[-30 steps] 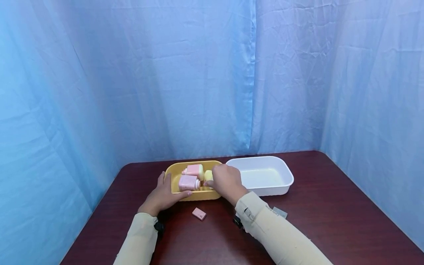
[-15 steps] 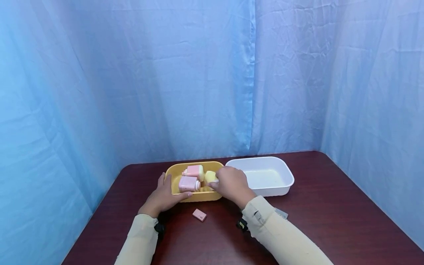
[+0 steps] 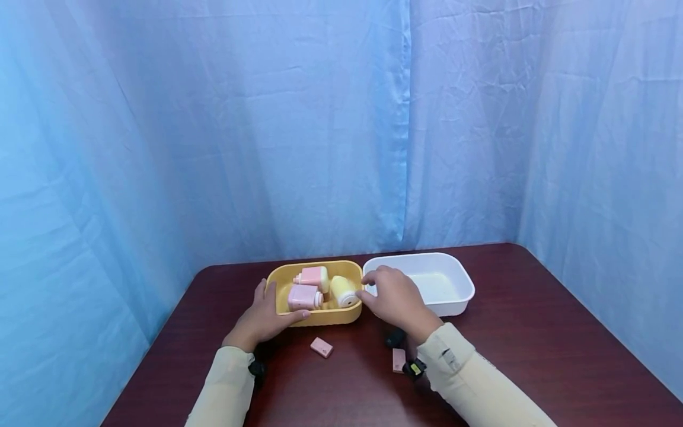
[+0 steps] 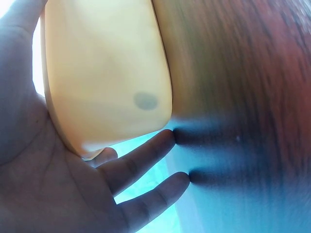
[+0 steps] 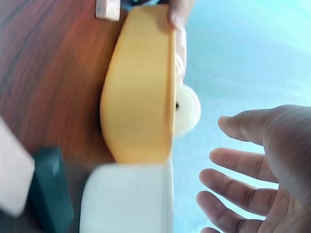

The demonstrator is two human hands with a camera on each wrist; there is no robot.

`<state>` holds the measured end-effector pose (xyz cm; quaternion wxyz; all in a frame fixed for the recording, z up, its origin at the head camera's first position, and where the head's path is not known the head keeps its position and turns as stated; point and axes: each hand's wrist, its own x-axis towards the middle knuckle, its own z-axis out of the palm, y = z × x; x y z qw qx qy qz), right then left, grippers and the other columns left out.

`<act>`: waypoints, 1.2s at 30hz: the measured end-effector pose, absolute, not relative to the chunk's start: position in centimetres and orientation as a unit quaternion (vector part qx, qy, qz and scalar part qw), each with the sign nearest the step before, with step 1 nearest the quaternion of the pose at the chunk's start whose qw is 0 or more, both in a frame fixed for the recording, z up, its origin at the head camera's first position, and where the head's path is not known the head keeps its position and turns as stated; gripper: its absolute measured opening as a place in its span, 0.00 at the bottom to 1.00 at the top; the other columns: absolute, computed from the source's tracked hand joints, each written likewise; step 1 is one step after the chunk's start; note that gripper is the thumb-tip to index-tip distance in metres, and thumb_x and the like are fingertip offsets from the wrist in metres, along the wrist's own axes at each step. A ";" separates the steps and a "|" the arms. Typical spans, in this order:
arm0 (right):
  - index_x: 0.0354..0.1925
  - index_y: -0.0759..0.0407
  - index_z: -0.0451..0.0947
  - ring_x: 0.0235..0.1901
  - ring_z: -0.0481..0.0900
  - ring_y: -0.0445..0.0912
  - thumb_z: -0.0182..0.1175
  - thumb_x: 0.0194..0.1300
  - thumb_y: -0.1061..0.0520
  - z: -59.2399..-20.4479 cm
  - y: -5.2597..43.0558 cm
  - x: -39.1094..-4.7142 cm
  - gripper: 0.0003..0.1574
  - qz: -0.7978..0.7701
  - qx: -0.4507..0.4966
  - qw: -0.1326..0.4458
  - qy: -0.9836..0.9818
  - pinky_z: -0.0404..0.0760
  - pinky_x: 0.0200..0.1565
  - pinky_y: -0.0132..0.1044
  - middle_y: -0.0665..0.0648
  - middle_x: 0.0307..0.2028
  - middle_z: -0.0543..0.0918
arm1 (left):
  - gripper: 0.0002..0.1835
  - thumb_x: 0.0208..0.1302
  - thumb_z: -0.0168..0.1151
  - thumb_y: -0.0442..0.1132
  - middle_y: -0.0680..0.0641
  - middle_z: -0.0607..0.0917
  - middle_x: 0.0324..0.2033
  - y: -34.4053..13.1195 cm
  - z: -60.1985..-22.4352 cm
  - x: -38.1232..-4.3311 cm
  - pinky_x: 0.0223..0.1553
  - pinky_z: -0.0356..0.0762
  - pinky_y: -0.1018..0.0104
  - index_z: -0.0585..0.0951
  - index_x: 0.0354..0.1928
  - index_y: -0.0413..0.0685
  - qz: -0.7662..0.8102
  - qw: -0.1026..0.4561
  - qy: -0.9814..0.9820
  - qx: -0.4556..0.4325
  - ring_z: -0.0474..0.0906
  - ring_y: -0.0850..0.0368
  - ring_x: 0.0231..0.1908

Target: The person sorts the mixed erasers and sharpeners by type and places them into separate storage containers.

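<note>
My left hand (image 3: 267, 317) holds the left front corner of a yellow bin (image 3: 320, 318), its thumb along the front rim. In the left wrist view, two fingers (image 4: 141, 162) of it stretch past the bin's corner. Inside lie a pink bottle (image 3: 312, 275), a lilac-pink bottle (image 3: 303, 296) and a yellow bottle (image 3: 340, 287), its white end toward the front. Just right of the yellow bottle hovers my right hand (image 3: 396, 296), between the bins. Nothing is between its parted fingers and thumb in the right wrist view.
A white bin (image 3: 450, 307) stands against the yellow bin's right side. On the dark red table (image 3: 341, 397) lie a small pink block (image 3: 321, 347), another pink block (image 3: 398, 360) and a dark block (image 3: 395, 338) near my right wrist. Blue curtains (image 3: 320, 118) hang around.
My right hand has let go of the yellow bottle and moved right, out of the yellow bin. The bottle's white end now shows. My left hand has stayed in place.
</note>
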<state>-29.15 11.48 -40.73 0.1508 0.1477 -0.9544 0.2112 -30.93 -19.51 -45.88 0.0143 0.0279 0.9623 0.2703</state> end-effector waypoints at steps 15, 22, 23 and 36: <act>0.48 0.58 0.89 0.53 0.84 0.57 0.70 0.64 0.48 -40.5 18.5 -30.0 0.19 0.251 0.125 0.166 -0.945 0.80 0.56 0.55 0.61 0.49 0.88 | 0.76 0.43 0.63 0.86 0.40 0.40 0.82 -20.1 -45.8 -30.7 0.63 0.74 0.36 0.44 0.84 0.48 0.263 0.014 0.965 0.017 0.68 0.33 0.70; 0.54 0.60 0.86 0.60 0.79 0.61 0.67 0.68 0.49 -40.3 21.9 -30.6 0.22 0.268 0.099 0.158 -0.945 0.76 0.61 0.60 0.65 0.56 0.84 | 0.75 0.44 0.63 0.85 0.40 0.39 0.82 -20.1 -45.7 -30.8 0.64 0.74 0.37 0.45 0.83 0.46 0.263 0.012 0.964 0.027 0.68 0.34 0.71; 0.55 0.60 0.85 0.61 0.78 0.62 0.67 0.69 0.49 -40.3 22.3 -30.7 0.22 0.273 0.092 0.156 -0.945 0.75 0.62 0.61 0.66 0.58 0.83 | 0.75 0.44 0.63 0.85 0.40 0.39 0.82 -20.1 -45.6 -30.8 0.64 0.74 0.37 0.44 0.83 0.46 0.263 0.013 0.964 0.027 0.68 0.34 0.71; 0.68 0.68 0.72 0.68 0.69 0.68 0.64 0.70 0.49 -42.5 27.3 -32.4 0.36 0.294 0.026 0.140 -0.945 0.68 0.67 0.66 0.72 0.67 0.73 | 0.75 0.45 0.63 0.85 0.39 0.39 0.82 -20.0 -45.4 -30.6 0.63 0.74 0.36 0.44 0.83 0.46 0.266 0.018 0.964 0.025 0.68 0.33 0.71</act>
